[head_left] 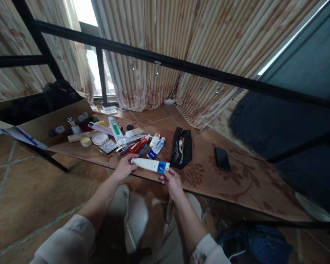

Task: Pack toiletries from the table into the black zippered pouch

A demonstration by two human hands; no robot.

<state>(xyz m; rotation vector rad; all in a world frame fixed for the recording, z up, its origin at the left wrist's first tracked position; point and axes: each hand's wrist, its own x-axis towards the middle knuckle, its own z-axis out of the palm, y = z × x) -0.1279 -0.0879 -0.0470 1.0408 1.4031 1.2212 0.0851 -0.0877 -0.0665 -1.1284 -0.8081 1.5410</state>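
Note:
A white squeeze tube (147, 164) with a blue band is stretched between my two hands above the front edge of the cloth-covered bench. My left hand (124, 167) grips its capped left end. My right hand (172, 182) pinches the flat right end. Just beyond it lie a smaller white and blue tube (156, 148) and a red bottle (138, 145). To the right, a black pouch (181, 148) lies with its top open and a few items inside, among them something white and something yellow.
A phone (222, 159) lies on the bench (253, 183) at right. Toward the left are a green and white tube (115, 128), a glittery square compact (108, 147), a round jar (99, 138) and a cardboard box (41, 123). A black metal rail (143, 55) crosses behind.

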